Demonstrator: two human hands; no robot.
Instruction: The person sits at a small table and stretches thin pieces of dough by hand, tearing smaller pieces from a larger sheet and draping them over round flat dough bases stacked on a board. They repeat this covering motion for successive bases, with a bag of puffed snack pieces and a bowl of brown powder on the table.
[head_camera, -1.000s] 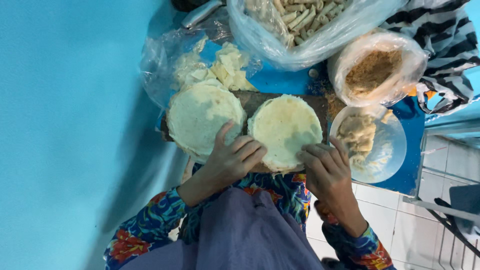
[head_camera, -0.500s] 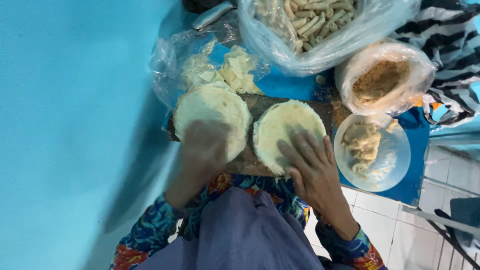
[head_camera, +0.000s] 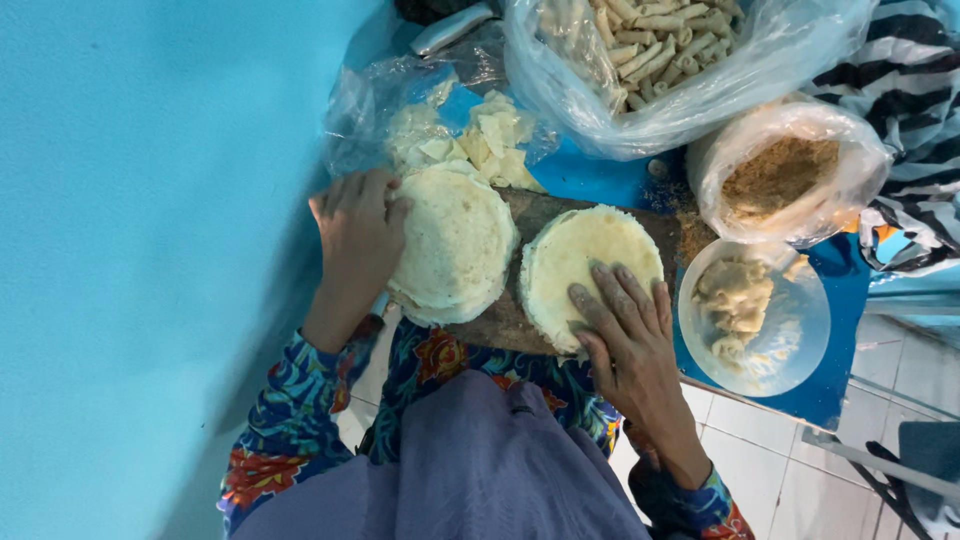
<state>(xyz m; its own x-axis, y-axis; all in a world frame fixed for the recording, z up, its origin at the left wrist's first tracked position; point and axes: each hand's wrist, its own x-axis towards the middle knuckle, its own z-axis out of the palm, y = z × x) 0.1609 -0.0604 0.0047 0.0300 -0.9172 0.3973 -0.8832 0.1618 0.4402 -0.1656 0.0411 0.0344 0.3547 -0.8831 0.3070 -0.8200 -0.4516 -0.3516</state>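
Left hand (head_camera: 358, 235), fingers together, cups the far-left edge of a stack of round pale wrappers (head_camera: 450, 243); right hand (head_camera: 622, 318), fingers spread flat, presses on a second stack (head_camera: 580, 262) just beside the first. Both stacks lie on a dark wooden board (head_camera: 520, 215) on the blue table (head_camera: 600, 175). Beyond the board lie a clear bag of cut wrapper pieces (head_camera: 470, 135), a bag of rolled sticks (head_camera: 660, 50) and a bag of brown crumbs (head_camera: 785, 175); a plastic bowl of pale filling (head_camera: 755, 315) stands just right of the board.
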